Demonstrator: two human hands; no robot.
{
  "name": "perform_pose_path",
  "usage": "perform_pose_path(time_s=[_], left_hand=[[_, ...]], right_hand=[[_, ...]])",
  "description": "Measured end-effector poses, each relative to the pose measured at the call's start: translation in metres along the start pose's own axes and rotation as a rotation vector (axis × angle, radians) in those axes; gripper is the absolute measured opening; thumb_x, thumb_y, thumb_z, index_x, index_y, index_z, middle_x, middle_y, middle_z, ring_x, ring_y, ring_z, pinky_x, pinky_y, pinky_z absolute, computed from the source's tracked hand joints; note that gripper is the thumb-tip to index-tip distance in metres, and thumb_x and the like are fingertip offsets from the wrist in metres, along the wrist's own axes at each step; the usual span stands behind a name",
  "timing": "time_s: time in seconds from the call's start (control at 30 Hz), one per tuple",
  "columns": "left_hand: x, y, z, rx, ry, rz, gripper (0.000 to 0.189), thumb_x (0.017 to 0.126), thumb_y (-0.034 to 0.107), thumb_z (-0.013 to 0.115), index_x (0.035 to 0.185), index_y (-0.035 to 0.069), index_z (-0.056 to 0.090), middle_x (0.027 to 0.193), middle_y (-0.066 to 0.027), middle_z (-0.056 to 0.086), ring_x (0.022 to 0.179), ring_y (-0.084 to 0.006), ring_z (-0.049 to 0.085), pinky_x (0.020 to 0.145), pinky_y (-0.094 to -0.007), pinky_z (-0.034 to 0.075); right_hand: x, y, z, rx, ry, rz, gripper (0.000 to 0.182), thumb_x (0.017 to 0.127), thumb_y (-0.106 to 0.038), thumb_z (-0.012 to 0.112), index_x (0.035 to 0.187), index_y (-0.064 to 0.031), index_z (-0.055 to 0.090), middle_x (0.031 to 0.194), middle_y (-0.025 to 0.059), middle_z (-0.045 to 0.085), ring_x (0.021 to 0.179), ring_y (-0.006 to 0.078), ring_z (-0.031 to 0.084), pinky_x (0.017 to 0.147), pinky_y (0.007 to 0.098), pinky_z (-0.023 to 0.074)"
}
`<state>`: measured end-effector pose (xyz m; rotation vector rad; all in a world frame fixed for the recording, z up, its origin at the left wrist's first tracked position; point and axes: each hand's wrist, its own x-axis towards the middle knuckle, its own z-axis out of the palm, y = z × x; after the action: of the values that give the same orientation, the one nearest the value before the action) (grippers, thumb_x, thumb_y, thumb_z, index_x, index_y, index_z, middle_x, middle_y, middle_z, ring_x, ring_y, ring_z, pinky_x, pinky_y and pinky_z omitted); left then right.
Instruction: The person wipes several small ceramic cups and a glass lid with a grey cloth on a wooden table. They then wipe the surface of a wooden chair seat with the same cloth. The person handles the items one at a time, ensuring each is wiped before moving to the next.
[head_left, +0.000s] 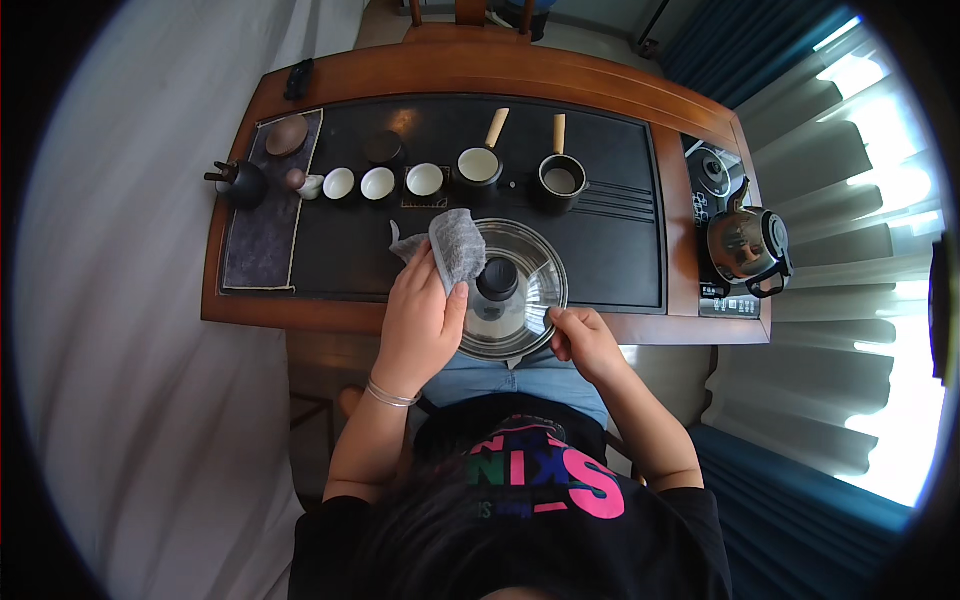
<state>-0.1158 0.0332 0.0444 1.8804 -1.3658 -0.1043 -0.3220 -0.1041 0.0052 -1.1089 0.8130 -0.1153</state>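
Observation:
A round glass pot lid (527, 244) with a metal rim and a black knob (497, 278) is held over the front edge of the tea table, above my lap. My right hand (589, 341) pinches its rim at the lower right between thumb and fingers. In my left hand (422, 319) is a grey cloth (457, 246), bunched over the fingers and lying against the left side of the lid. A loose corner of the cloth sticks out to the left, past the fingertips. The palm of the left hand is hidden from this angle.
Behind the lid, the black tea tray (345, 255) holds white cups (378, 183), a wooden-handled pot (480, 166) and a wooden-handled strainer pot (560, 184). At right stands a metal kettle (735, 244) on a black cooker (727, 306). A dark jar (241, 186) stands left.

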Motion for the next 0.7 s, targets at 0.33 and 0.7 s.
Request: perform_pose_path(time_s=[0.33,0.7], left_hand=[[-0.044,0.027,-0.001,0.073,0.01,0.013,0.029,0.088,0.014,0.062,0.109,-0.005,0.063,0.119,-0.0255,0.06,0.109,-0.0441,0.057,0.098,-0.0535,0.043],[-0.06,0.043,-0.006,-0.236,-0.077,0.099,0.018,0.087,0.013,0.062,0.097,-0.002,0.062,0.096,-0.0196,0.061,0.085,-0.04,0.057,0.083,-0.0486,0.045]], right_hand=[[0.008,0.009,0.003,0.241,0.003,-0.021,0.044,0.102,-0.034,0.053,0.067,-0.0093,0.06,0.057,0.0,0.057,0.049,0.0088,0.051,0.048,0.0243,0.0398],[0.017,0.012,0.003,0.262,0.068,-0.101,0.038,0.1,-0.031,0.059,0.067,-0.0112,0.057,0.057,-0.0038,0.053,0.05,0.0058,0.047,0.048,0.0223,0.0363]])
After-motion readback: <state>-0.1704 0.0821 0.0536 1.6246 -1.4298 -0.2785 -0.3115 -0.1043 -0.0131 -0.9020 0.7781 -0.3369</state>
